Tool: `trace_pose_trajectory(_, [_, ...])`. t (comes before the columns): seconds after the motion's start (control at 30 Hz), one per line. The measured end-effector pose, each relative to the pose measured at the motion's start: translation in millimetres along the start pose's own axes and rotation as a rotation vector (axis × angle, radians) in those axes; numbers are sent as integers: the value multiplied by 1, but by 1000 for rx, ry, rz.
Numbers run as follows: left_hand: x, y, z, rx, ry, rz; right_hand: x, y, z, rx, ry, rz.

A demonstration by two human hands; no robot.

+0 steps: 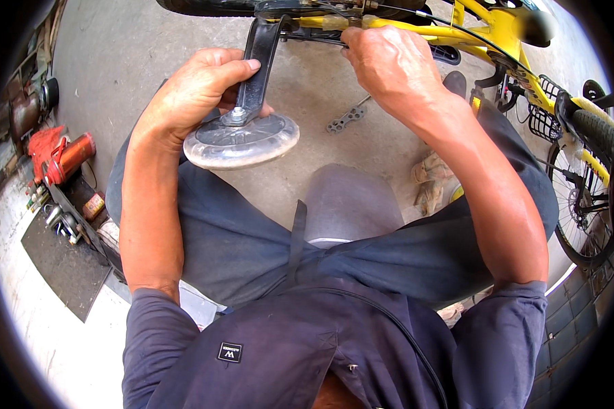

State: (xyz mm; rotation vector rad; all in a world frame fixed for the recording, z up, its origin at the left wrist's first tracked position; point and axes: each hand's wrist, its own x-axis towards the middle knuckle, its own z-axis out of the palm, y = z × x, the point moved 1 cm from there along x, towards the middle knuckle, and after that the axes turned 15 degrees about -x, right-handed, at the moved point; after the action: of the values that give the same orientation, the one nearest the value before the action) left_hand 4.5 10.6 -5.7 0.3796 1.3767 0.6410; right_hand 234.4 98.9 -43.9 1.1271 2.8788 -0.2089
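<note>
My left hand [201, 88] grips the black bracket [258, 71] of a training wheel [242, 142], thumb on its front face and fingers behind. The small wheel has a clear rim and hangs from the bracket by a bolt. The bracket's far end meets the yellow bicycle [423, 31], near its rear axle. To the right, my right hand [396, 65] is closed beside the yellow frame tube, knuckles up. Whatever its fingers pinch is hidden. A grey metal spanner with several holes [346, 120] lies on the floor between my hands.
Below my hands is a grey rounded stool or box [351, 201] between my knees. Another yellow bicycle with a black basket [544, 112] stands at right. Tools and a red cylinder [70, 158] crowd the left side. Beside my right leg lie worn brown objects [430, 180].
</note>
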Motion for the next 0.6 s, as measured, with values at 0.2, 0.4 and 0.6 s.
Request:
trace_pose_trajectory(0.2, [-1,2,3,3,6,0,0,-4,-6,-8,38,-20])
trace_pose_trajectory(0.4, [0,0,0,3,0,3,4,-15,-17,-45,76,-40])
trace_pose_trajectory(0.6, [1,1,0,4,-18,-7,12,-26,-25,-57,75,-68])
